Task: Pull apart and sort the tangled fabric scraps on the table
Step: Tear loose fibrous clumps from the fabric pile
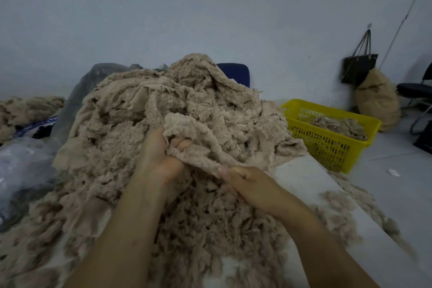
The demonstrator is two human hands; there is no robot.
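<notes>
A big heap of tangled beige fleecy fabric scraps [131, 128] covers the white table [304, 177]. My left hand [161, 154] grips one fuzzy scrap [187, 126] from below, with its fingers curled into the folds. My right hand [243, 182] pinches the lower edge of that same scrap between thumb and fingers, just right of the left hand. The scrap's far side still lies among the heap. More loose shredded scraps [210, 222] lie under my forearms.
A yellow plastic basket [327, 147] holding a few scraps stands right of the table. Clear plastic bags [23, 161] lie at the left, another scrap pile [25, 110] behind them. A stuffed sack [378, 98], a hanging black bag and a chair stand at the right wall.
</notes>
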